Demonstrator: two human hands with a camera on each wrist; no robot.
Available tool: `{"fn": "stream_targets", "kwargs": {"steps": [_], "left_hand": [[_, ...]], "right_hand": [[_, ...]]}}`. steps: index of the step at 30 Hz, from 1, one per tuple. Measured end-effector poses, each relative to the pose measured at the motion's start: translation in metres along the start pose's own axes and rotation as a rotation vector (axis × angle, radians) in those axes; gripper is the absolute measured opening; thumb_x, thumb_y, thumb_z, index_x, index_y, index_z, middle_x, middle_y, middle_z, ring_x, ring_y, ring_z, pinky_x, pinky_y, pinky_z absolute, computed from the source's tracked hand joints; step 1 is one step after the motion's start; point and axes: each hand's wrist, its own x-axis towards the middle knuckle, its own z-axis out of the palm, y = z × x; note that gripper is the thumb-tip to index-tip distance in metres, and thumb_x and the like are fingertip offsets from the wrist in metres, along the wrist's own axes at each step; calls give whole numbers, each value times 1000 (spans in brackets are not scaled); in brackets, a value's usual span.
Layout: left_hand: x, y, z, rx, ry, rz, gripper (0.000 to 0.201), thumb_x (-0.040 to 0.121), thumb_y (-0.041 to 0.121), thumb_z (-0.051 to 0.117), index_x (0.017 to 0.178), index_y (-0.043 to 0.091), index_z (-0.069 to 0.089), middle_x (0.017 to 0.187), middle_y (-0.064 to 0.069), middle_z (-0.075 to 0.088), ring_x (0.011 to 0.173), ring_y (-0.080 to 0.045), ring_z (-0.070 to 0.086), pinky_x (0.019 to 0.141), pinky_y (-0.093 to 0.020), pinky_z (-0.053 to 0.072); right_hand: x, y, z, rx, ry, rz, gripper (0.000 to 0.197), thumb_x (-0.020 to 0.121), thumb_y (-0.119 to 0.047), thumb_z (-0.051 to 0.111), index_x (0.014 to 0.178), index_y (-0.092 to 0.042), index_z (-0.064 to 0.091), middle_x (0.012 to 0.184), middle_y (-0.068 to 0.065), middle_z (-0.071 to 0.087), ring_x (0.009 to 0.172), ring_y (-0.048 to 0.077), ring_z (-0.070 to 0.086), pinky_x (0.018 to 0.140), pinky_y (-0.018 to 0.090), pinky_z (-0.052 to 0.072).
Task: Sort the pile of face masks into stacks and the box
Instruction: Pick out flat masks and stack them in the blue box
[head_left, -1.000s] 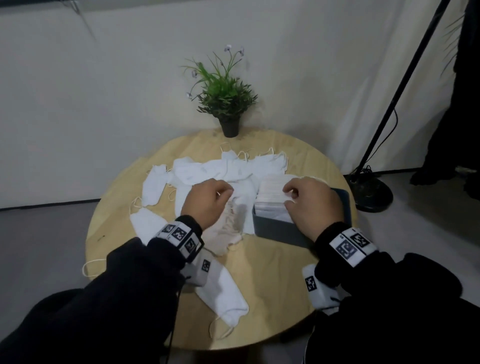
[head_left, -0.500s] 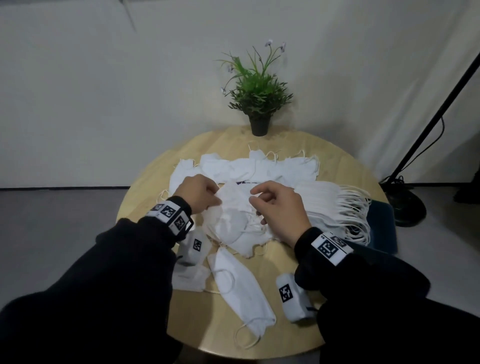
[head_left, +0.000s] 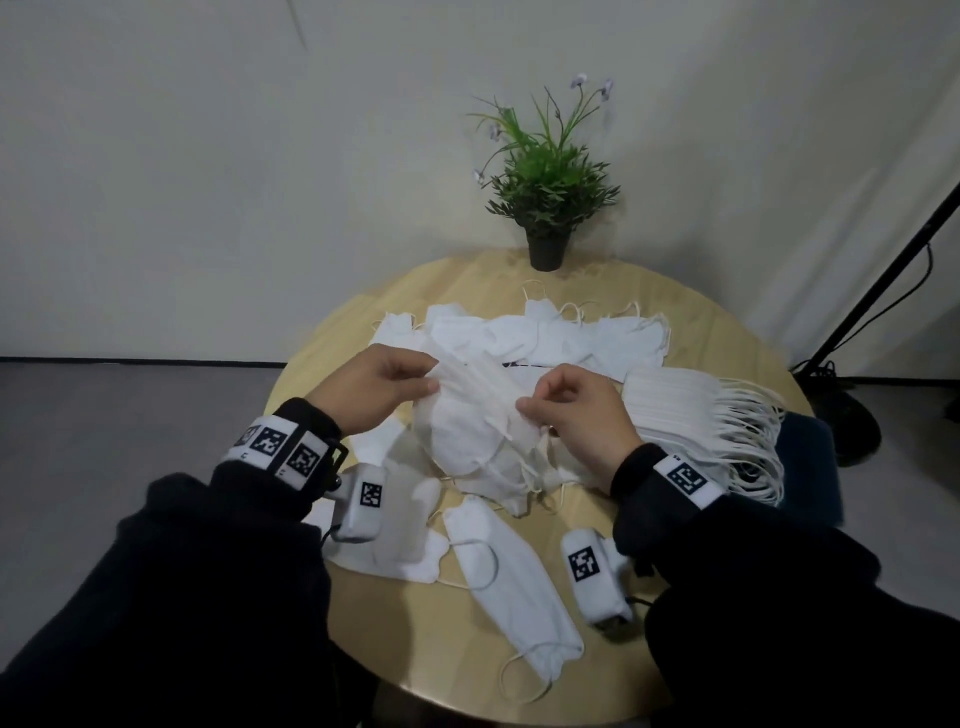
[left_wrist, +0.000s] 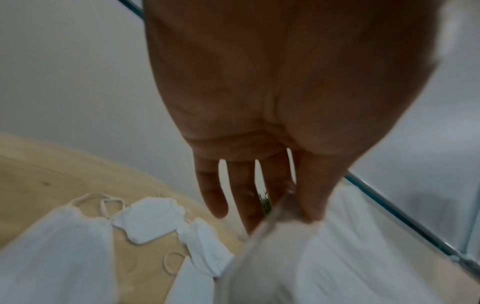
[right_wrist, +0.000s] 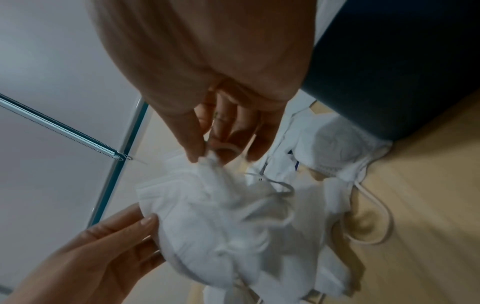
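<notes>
**Both hands lift one mask clear of the pile**

Evidently to separate it, the left hand pinches the mask at its left edge; the right hand pinches its right end. Stacked masks overhang the box, far right on the bench.

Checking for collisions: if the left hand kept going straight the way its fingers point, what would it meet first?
Probably the right hand, which pinches the other side of the same face mask that the left hand holds; depth is unclear.
</notes>
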Motion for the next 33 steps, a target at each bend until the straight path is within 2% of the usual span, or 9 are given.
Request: {"fn": "stream_targets", "kwargs": {"steps": [4,9,15,19,22,26,29,31,33], "left_hand": [[0,-7,-10,92,286,-109,15,92,25,64,95,20,78,90,-6,77,84,-19,71,86,-45,57],[-3,1,-17,25,552,-210,22,88,17,64,103,23,79,100,6,76,99,-18,69,88,-34,56],[-5,15,12,163,262,-198,15,94,19,62,99,22,76,94,8,72,92,-15,65,67,-25,45],[0,23,31,193,151,-235,19,92,20,66,107,17,78,106,2,73,98,-20,65,71,-26,47],[4,24,41,-3,81,-257,19,87,25,68,98,12,77,96,-1,75,95,-32,71,72,-35,54],[5,27,41,-59,205,-216,14,93,21,66,98,27,78,96,3,78,96,-22,73,84,-36,56],[3,29,33,-102,477,-124,17,94,20,68,108,23,78,109,3,77,104,-19,70,96,-38,56],[4,32,28,-282,567,-19,15,93,16,68,99,24,80,98,6,79,97,-19,73,91,-41,59],[1,39,29,-381,501,27,17,95,11,66,96,21,80,92,6,79,89,-16,74,81,-37,58]], "right_hand": [[-6,0,-7,110,-11,84,29,87,-1,77,112,-12,69,76,7,67,72,21,66,75,43,59],[-13,-10,-15,203,75,32,14,91,2,67,92,-6,79,86,11,77,77,25,70,70,36,57],[-20,-20,-20,265,205,-134,9,95,-1,69,101,-3,75,87,6,78,74,18,69,59,27,58],[-21,-21,-20,267,255,-251,12,94,-2,71,100,-11,76,93,6,79,78,16,69,63,27,57],[-22,-21,-19,271,202,-239,16,95,1,68,107,-5,75,96,9,80,78,17,70,64,25,57],[-23,-18,-17,310,137,-146,20,98,1,63,116,-1,73,101,9,80,87,16,76,74,24,60],[-21,-16,-18,298,126,-116,18,97,0,65,113,-1,73,98,9,81,85,17,76,73,25,60],[-22,-17,-18,306,67,-94,16,95,0,67,111,0,73,91,8,80,79,16,75,69,24,58],[-24,-16,-15,283,28,-106,13,93,-1,71,106,1,72,79,3,77,69,11,71,63,22,55]]}}
